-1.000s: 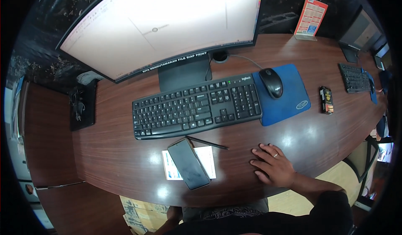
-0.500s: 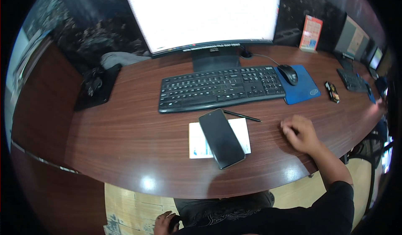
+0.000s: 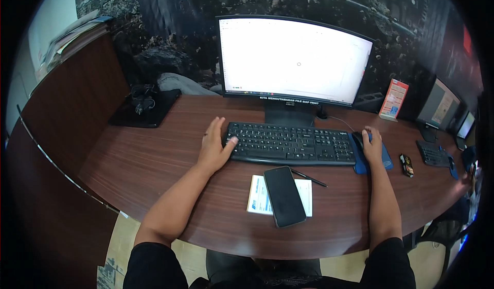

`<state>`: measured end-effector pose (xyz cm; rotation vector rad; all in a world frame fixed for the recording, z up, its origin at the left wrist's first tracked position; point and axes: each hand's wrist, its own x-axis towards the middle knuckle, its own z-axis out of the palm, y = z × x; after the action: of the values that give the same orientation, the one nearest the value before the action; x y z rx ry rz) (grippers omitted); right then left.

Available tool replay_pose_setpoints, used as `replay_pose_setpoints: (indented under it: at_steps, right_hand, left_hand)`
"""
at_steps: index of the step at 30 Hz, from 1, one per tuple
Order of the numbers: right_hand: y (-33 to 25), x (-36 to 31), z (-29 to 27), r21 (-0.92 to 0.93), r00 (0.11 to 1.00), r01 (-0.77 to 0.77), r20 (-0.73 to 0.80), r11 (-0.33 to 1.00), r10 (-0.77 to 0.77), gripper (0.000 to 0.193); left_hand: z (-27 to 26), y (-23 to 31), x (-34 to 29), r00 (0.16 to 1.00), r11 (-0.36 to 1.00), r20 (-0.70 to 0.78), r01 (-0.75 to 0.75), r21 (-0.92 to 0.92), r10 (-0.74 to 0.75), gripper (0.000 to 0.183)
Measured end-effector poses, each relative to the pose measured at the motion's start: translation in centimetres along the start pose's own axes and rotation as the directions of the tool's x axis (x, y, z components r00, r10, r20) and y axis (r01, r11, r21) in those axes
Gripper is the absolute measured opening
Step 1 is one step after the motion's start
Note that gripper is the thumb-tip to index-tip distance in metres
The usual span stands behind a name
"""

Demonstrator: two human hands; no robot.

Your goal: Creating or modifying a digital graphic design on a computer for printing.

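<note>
My left hand [image 3: 213, 147] is at the left end of a black keyboard [image 3: 288, 145], fingers stretched forward beside it and the thumb over its left edge keys. On the blue mouse pad [image 3: 360, 169], my right hand [image 3: 373, 144] is closed over a dark computer mouse [image 3: 357, 138], most of it hidden under the fingers. A smartphone [image 3: 284, 196] with a dark screen lies aslant on a white printed paper pad [image 3: 260, 199] in front of the keyboard. Between phone and keyboard rests a black pen [image 3: 311, 178].
A lit monitor [image 3: 293, 57] stands behind the keyboard. Bundled dark cables [image 3: 142, 101] sit on a black flat base at the left, beside a wooden partition [image 3: 85, 62]. To the right are a small dark packet [image 3: 406, 165], an orange-and-white card stand [image 3: 394, 99] and a second keyboard [image 3: 433, 153].
My left hand has risen from below the desk edge to the keyboard's left end. My right hand has moved from the bare desktop onto the mouse. The view has tilted up.
</note>
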<state>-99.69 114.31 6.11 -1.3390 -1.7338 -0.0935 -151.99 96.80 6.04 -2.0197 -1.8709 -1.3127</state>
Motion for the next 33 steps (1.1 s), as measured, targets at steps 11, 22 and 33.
replay_pose_setpoints:
  at_steps: [11,22,33]
  right_hand:
    - [-0.5,-0.2,0.5,0.032,0.985,-0.005,0.174,0.999,-0.001,0.027]
    - [-2.3,-0.2,0.1,-0.091,0.983,-0.137,0.11,0.986,0.147,0.022]
    - [-2.5,-0.4,-0.3,-0.137,0.962,-0.227,0.121,0.964,0.243,0.022]
  left_hand:
    - [-0.4,0.2,-0.6,0.942,0.925,0.063,0.336,-0.177,-0.33,0.066]
    - [1.0,0.7,0.9,0.896,0.905,0.148,0.396,0.156,-0.418,0.069]
    - [0.6,0.1,0.4,0.897,0.919,0.202,0.387,0.076,-0.394,0.069]
